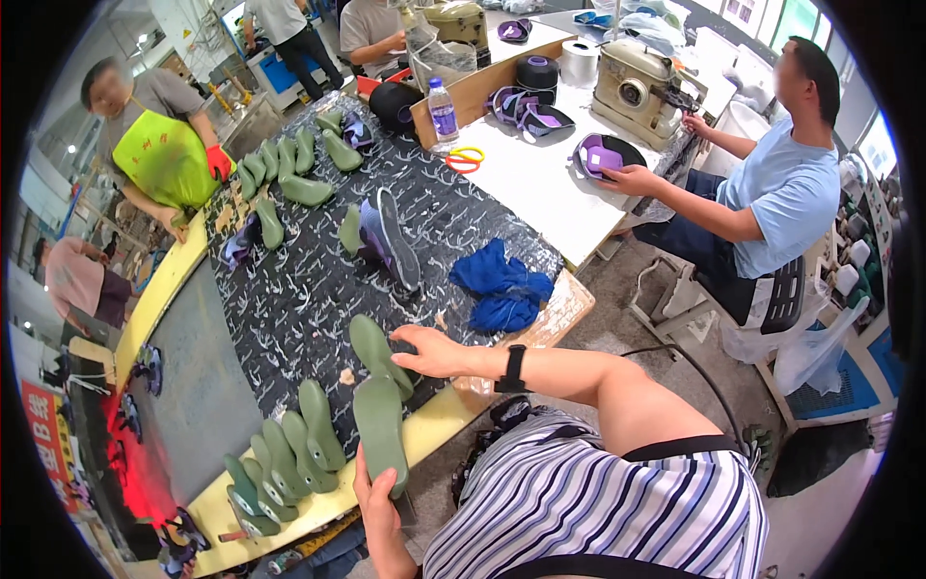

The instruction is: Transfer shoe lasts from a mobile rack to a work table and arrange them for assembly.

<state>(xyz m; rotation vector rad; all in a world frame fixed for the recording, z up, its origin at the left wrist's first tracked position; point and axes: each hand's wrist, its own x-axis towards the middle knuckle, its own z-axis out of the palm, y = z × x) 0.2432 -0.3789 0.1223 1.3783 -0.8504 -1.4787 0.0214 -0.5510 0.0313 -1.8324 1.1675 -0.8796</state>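
Observation:
My left hand [379, 497] grips the near end of a green shoe last [378, 429], fingers on one side and thumb on the other. A second green last [371, 343] lies just beyond, partly covered by the held one. Beside it my right hand [434, 351], with a black band on the wrist, has its fingers apart; whether they touch that last I cannot tell. To the left, several green lasts [318, 425] stand in a row along the table edge. Farther off on the patterned table cover [309, 299] sits a purple-grey shoe [388, 236] beside another last.
A crumpled blue cloth [502, 285] lies at the table's right. More lasts [307, 190] are at the far end, near a person in a green apron [169, 159]. Orange scissors [465, 159] and a bottle [443, 111] stand by a sewing machine [632, 92], where another person sits.

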